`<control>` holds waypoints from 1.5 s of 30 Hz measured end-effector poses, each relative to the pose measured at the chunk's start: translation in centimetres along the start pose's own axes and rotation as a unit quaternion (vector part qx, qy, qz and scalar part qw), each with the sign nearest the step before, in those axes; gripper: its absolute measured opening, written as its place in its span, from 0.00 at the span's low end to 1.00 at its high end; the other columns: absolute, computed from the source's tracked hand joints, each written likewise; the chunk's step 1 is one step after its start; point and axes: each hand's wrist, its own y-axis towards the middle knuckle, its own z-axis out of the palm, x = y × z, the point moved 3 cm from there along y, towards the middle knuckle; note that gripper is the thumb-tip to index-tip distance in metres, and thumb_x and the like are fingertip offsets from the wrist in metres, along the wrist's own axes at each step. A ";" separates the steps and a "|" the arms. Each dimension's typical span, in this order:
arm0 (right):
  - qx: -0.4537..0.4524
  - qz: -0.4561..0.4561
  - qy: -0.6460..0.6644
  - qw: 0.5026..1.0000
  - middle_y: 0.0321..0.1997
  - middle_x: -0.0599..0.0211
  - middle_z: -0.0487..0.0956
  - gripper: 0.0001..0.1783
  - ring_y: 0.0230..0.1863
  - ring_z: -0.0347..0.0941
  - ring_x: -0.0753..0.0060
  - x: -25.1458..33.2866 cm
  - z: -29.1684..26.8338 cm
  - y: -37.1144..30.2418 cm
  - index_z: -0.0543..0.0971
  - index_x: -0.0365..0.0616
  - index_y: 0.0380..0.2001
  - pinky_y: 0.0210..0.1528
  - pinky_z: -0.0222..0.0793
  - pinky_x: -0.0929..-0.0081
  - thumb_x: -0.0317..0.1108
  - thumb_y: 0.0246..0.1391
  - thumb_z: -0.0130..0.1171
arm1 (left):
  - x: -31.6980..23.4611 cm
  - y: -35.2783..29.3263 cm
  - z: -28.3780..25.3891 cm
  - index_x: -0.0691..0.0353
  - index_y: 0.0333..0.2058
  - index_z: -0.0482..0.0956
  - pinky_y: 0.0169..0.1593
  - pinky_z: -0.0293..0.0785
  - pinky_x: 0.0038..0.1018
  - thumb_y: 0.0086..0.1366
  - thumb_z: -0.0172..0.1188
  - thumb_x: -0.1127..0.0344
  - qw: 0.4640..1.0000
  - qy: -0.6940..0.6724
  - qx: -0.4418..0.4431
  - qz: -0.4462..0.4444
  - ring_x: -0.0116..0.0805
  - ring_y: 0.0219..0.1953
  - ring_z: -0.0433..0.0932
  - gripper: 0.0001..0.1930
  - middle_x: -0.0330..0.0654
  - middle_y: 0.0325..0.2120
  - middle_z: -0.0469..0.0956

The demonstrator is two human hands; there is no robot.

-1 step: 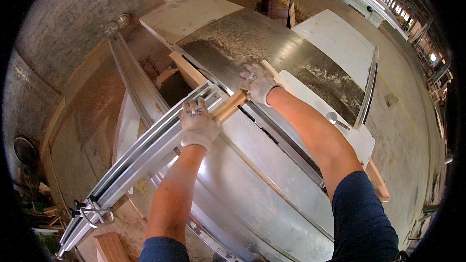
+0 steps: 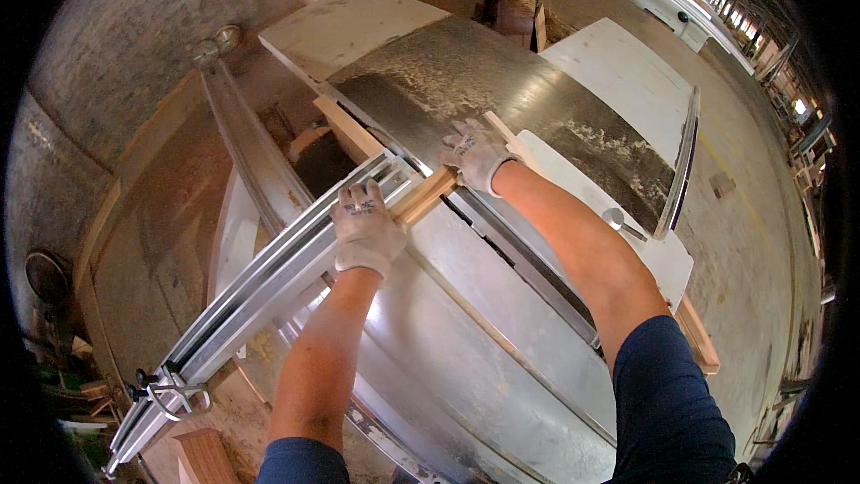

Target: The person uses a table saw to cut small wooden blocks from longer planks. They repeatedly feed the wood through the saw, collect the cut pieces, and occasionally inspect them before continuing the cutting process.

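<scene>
A short wooden block (image 2: 425, 197) lies across the metal bed of what looks like a sliding table saw, against an aluminium fence (image 2: 260, 285). My left hand (image 2: 363, 229), in a pale work glove, has its fingers hooked over the fence and its thumb side by the block's left end; the hand closes on block and fence together. At the block's other end, my gloved right hand (image 2: 477, 158) is curled over it, its fingertips toward the dark table surface. Its palm and the underside of its grip are hidden. A saw blade cannot be made out.
The grooved sliding table (image 2: 520, 323) spreads in front of me. Beyond is a dusty dark tabletop (image 2: 448, 63) with a white extension panel (image 2: 627, 81). A wooden strip (image 2: 348, 128) lies beyond the fence. A clamp-like stop (image 2: 170, 390) sits at the fence's near left end.
</scene>
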 end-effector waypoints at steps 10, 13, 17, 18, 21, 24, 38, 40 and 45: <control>0.003 -0.012 0.010 1.000 0.79 0.73 0.68 0.27 0.84 0.51 0.52 -1.7 2.2 2.1 0.84 0.68 0.62 0.86 0.42 0.50 0.47 0.57 0.71 | -0.9 1.1 -2.6 0.62 0.78 0.56 0.78 0.53 0.46 0.73 0.53 0.36 0.990 0.005 0.142 -0.014 0.51 0.79 0.54 0.46 0.51 0.76 0.60; -0.010 -0.002 0.014 1.000 0.78 0.77 0.71 0.25 0.83 0.55 0.56 -1.5 2.5 2.6 0.85 0.71 0.59 0.84 0.47 0.51 0.49 0.57 0.71 | -0.8 1.1 -1.8 0.62 0.77 0.58 0.76 0.56 0.47 0.71 0.57 0.36 0.992 0.011 0.123 -0.026 0.51 0.78 0.55 0.47 0.51 0.75 0.62; 0.015 -0.015 0.013 1.000 0.73 0.77 0.75 0.24 0.81 0.58 0.56 -1.3 1.9 3.1 0.87 0.71 0.56 0.80 0.54 0.53 0.48 0.54 0.72 | -0.5 1.5 -0.9 0.61 0.77 0.59 0.76 0.56 0.47 0.71 0.58 0.36 0.994 -0.007 0.110 -0.024 0.51 0.77 0.57 0.46 0.52 0.74 0.63; 0.017 -0.023 0.015 0.999 0.72 0.77 0.76 0.23 0.80 0.59 0.56 -1.3 1.8 3.6 0.87 0.70 0.55 0.79 0.56 0.54 0.48 0.54 0.73 | -0.1 1.3 -0.5 0.61 0.77 0.59 0.76 0.56 0.47 0.71 0.57 0.37 0.995 0.005 0.099 -0.026 0.51 0.77 0.57 0.46 0.52 0.74 0.63; -0.067 -0.031 0.042 0.996 0.65 0.77 0.81 0.21 0.76 0.65 0.55 -2.5 4.1 4.0 0.89 0.70 0.51 0.77 0.59 0.56 0.45 0.51 0.73 | -0.7 1.7 -0.9 0.62 0.76 0.59 0.77 0.55 0.47 0.68 0.62 0.35 0.994 -0.013 0.109 -0.023 0.52 0.78 0.55 0.49 0.55 0.74 0.62; -0.083 -0.034 0.026 0.996 0.63 0.79 0.82 0.22 0.72 0.69 0.56 -2.4 4.6 4.1 0.88 0.70 0.52 0.76 0.60 0.56 0.44 0.51 0.73 | -0.8 1.8 0.0 0.62 0.77 0.58 0.77 0.54 0.46 0.67 0.63 0.34 0.994 -0.023 0.102 -0.023 0.53 0.79 0.53 0.51 0.56 0.75 0.60; 0.021 -0.026 0.049 0.998 0.66 0.80 0.80 0.25 0.70 0.71 0.64 -1.9 3.0 5.1 0.86 0.72 0.58 0.71 0.65 0.57 0.44 0.55 0.71 | -0.1 2.2 0.6 0.61 0.75 0.59 0.77 0.55 0.48 0.63 0.69 0.36 0.996 -0.045 0.073 -0.037 0.53 0.78 0.54 0.52 0.56 0.73 0.62; 0.023 -0.022 0.056 0.998 0.65 0.80 0.81 0.25 0.69 0.72 0.64 -2.2 3.3 5.3 0.86 0.71 0.57 0.70 0.67 0.57 0.44 0.54 0.71 | -0.3 2.3 1.0 0.61 0.75 0.60 0.76 0.56 0.47 0.62 0.70 0.36 0.996 -0.038 0.070 -0.035 0.53 0.77 0.55 0.51 0.55 0.72 0.63; 0.012 -0.031 0.060 0.998 0.65 0.79 0.81 0.25 0.70 0.72 0.64 -2.5 3.4 5.4 0.86 0.71 0.57 0.70 0.69 0.57 0.44 0.53 0.71 | -0.5 2.7 0.2 0.61 0.74 0.61 0.77 0.56 0.47 0.63 0.70 0.38 0.993 -0.045 0.098 -0.038 0.52 0.78 0.54 0.50 0.55 0.73 0.62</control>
